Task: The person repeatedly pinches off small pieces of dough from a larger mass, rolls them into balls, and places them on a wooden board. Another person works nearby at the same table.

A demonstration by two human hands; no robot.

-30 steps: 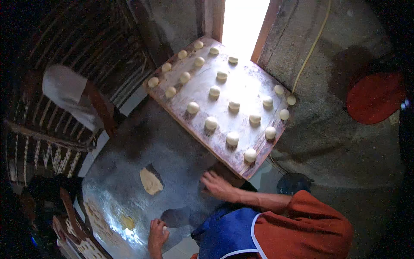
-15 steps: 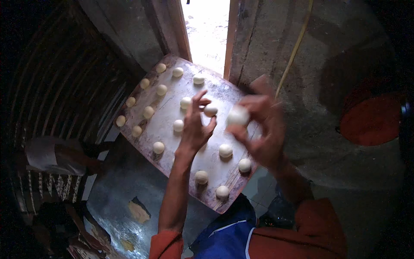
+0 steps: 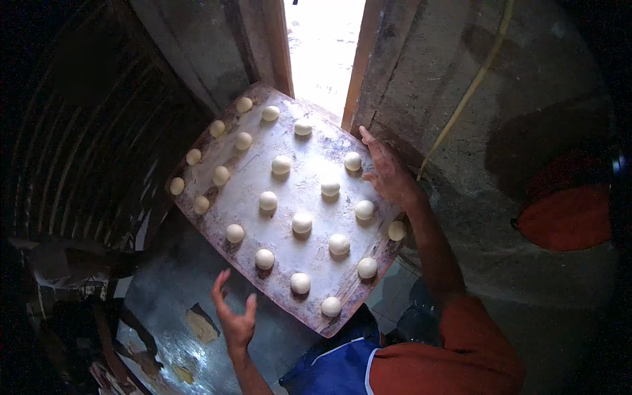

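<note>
A pale, flour-dusted board (image 3: 250, 181) lies at an angle before me, bearing several round white dough balls (image 3: 302, 223) in loose rows. My right hand (image 3: 390, 172) is at the board's far right edge, beside one dough ball (image 3: 353, 161), fingers apart and holding nothing. Whether it touches the board is hard to tell. Off the board's near left edge, my left hand (image 3: 236, 321) is held open with thumb and fingers spread, over a grey metal tabletop (image 3: 161, 283).
A bright doorway gap (image 3: 322, 52) opens beyond the board. To the right, a yellow hose (image 3: 467, 92) runs along the wall, and a red round object (image 3: 566, 217) sits in shadow. Another person (image 3: 69, 263) is at the lower left, dimly lit.
Dough balls that were in both my hands now rest on the board's right part. My left hand has drawn back toward the lower left; my right moved to the right edge.
</note>
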